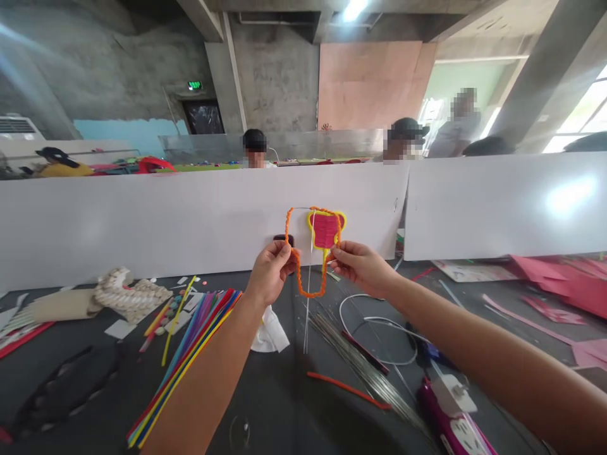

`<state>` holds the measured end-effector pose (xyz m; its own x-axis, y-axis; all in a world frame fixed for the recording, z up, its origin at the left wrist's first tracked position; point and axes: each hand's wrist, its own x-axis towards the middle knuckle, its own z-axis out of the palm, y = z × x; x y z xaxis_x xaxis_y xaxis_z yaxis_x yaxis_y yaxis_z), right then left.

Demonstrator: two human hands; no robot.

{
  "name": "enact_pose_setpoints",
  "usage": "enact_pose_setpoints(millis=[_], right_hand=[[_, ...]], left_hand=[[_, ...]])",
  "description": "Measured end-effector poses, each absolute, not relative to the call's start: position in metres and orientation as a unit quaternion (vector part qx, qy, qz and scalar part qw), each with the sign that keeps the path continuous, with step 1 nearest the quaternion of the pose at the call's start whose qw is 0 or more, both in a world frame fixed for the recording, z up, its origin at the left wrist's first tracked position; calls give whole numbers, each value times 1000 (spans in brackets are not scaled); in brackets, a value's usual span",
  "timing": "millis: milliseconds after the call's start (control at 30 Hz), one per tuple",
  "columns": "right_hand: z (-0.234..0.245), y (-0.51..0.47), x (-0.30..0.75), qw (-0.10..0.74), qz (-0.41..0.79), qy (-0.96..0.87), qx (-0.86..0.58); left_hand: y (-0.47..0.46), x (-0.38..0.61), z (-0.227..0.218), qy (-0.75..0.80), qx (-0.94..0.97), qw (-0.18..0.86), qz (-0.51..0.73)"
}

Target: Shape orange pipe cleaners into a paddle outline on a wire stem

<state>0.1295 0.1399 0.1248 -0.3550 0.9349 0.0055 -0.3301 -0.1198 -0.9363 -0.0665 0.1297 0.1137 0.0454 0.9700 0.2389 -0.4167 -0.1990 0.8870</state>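
A magenta-and-white power strip [462, 436] lies nearest, on the black tabletop [275, 411]. Beyond stands a long white panel [142, 227]. The left hand [271, 270] and right hand [359, 265] pinch opposite sides of a fuzzy twisted orange outline [310, 295], raised before a yellow-edged magenta shape [325, 231].

2 white panels [142, 227] upright — lit green sign [194, 85] beyond — magenta power strip [456, 428].

Orange frame [311, 294]; yellow-edged magenta piece [325, 232]; white board [203, 221].

Power strip [450, 423] cropped below, pink paper [590, 349] cropped
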Motion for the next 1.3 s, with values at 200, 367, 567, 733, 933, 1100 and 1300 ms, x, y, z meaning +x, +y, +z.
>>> enact_pose_setpoints(millis=[200, 367, 567, 733, 933, 1100, 1300], right_hand=[[96, 76, 113, 507, 691, -438, -272], [61, 43, 104, 518, 703, -403, -273], [28, 22, 100, 484, 733, -407, -250], [12, 22, 103, 463, 743, -416, -247], [2, 31, 105, 462, 738, -420, -256], [-5, 38, 106, 469, 730, -417, -271], [-11, 41, 110, 473, 732, -413, -265]], left_hand=[[66, -73, 91, 328, 392, 579, 636], [19, -73, 64, 335, 382, 634, 583], [-15, -65, 33, 410, 378, 713, 426], [-18, -56, 22, 448, 354, 701, 427], [-12, -51, 14, 463, 336, 697, 432], [-5, -47, 9, 465, 316, 703, 437], [2, -45, 8, 462, 310, 709, 434]])
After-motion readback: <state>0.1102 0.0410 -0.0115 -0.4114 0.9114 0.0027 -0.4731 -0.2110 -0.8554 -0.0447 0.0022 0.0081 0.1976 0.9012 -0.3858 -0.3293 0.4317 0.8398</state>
